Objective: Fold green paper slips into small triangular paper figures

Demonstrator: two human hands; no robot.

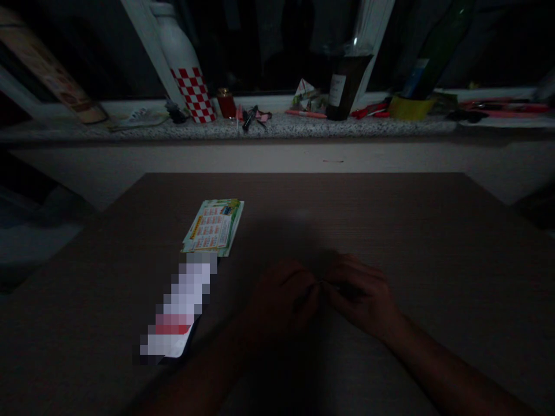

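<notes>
- Left hand (281,294) and right hand (364,294) are meeting at the fingertips over the dim table (390,214), fingers curling narrow.
- A pale sliver (321,281) is showing between them (too dark to tell what it is, or which hand is gripping it).
- Left of them, a phone (177,348) is lying mostly pixelated.
- Beyond it, printed cards (210,228) are overlapping, lower ones mostly hidden.

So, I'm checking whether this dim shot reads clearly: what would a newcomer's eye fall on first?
Probably the bright, pixelated device at the left of the table, just nearer than the printed cards. Next, the red-and-white checked bottle on the windowsill, upper left. The left hand and right hand, close together below centre, are dim and likely noticed later.
</notes>
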